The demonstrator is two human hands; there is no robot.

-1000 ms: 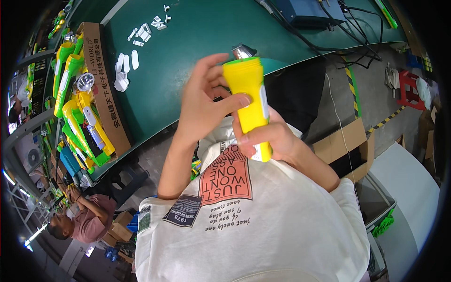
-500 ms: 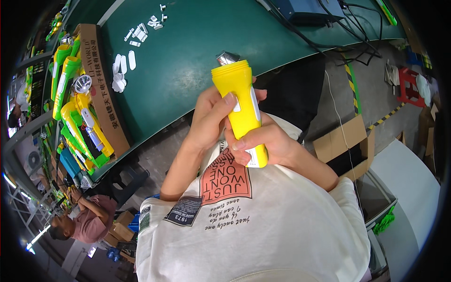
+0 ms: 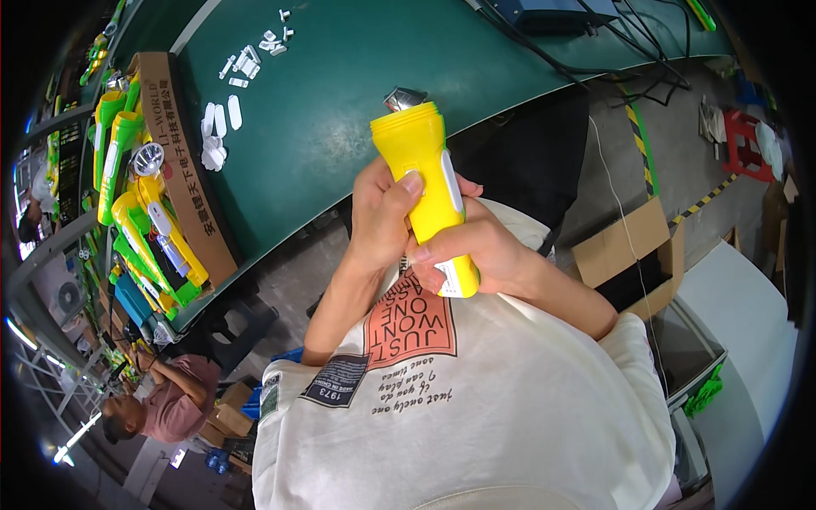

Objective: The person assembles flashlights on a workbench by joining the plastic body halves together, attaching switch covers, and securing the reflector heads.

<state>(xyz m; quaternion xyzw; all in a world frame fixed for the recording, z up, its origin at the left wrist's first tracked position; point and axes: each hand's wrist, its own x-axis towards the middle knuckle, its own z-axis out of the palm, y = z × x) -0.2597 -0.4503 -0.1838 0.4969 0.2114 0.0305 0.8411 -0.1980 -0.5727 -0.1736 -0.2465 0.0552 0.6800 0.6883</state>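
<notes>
A yellow flashlight body (image 3: 431,170) is gripped by both my hands in front of my shirt, its wide threaded end pointing away from me. My left hand (image 3: 378,212) wraps the left side, with the thumb pressed on the upper face where a small switch piece sits. Closed around the lower handle is my right hand (image 3: 489,246), its thumb lying across the front. A white strip (image 3: 451,180) runs along the body's right side, and a white label shows at the bottom end. Just beyond the threaded rim a shiny reflector (image 3: 404,99) is visible; how it is attached is hidden.
Left on the green table (image 3: 297,110) stands a cardboard box (image 3: 183,161) full of yellow and green flashlights. Small white plastic parts (image 3: 246,64) lie beside it. A blue device (image 3: 557,13) with black cables is at the back. Another person (image 3: 174,399) works at lower left.
The flashlight and both hands have shifted slightly left. My left thumb now covers the white switch piece that showed beside it before. The grip of my right hand looks much the same.
</notes>
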